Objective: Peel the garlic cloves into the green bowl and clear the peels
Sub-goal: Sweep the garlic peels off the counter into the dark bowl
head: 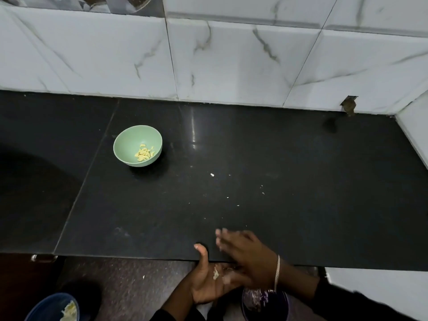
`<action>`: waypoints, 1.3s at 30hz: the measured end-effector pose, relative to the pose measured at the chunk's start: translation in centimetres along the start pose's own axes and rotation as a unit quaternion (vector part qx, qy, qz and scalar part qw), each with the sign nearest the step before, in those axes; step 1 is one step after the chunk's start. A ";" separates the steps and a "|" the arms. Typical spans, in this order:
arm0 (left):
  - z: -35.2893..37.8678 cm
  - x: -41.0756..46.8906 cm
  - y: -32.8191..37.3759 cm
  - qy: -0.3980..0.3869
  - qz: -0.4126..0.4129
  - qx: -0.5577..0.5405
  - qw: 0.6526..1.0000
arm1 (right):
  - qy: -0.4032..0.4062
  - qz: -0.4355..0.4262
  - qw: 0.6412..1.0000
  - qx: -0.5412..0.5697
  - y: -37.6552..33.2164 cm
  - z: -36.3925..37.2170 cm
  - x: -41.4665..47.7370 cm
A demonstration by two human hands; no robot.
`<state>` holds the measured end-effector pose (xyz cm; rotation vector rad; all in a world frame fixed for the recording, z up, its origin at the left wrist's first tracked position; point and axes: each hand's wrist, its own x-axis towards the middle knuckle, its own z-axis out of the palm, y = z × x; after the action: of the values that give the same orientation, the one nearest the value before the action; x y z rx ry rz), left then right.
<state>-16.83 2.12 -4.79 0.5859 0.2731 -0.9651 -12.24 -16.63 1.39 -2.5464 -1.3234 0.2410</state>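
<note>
A green bowl (137, 145) stands on the black counter (301, 181) at the back left, with several peeled yellow garlic cloves (144, 152) inside. My left hand (208, 283) is cupped palm-up just under the counter's front edge, thumb up against the edge, with bits of peel (215, 273) lying in the palm. My right hand (245, 253) lies flat and blurred on the counter's front edge, fingers straight, right above the left palm. Small white peel scraps (212, 174) are scattered over the counter's middle.
A marble-tiled wall (231, 61) runs along the back and the right corner. On the floor a blue container (55, 308) with peels sits at the bottom left, and a dark bin (264, 302) sits below my right wrist. A dark shadow covers the counter's left part.
</note>
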 end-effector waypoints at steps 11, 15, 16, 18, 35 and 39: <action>-0.5 0.1 0.4 -0.039 -0.039 0.064 0.996 | -0.027 0.172 0.984 -0.028 9.6 -4.9 16.7; -0.7 0.2 0.4 -0.049 -0.043 0.050 0.997 | -0.041 0.149 0.987 -0.046 7.6 -2.3 13.8; -0.8 0.2 0.4 -0.052 -0.046 0.046 0.997 | -0.041 0.143 0.988 -0.043 6.8 -1.9 12.7; -0.9 0.3 0.3 -0.051 -0.046 0.039 0.997 | -0.041 0.132 0.990 -0.036 5.1 -1.2 9.8; -0.6 0.5 -0.5 0.051 -0.024 -0.105 0.993 | 0.197 0.066 0.977 0.034 -3.6 4.2 -2.1; 0.1 0.0 -0.3 0.070 -0.020 -0.057 0.996 | 0.186 0.111 0.975 0.046 -3.3 5.3 -0.4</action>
<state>-17.07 1.94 -4.82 0.5466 0.4634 -0.9410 -16.43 -14.28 -2.65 -2.5000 -0.8708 -0.1259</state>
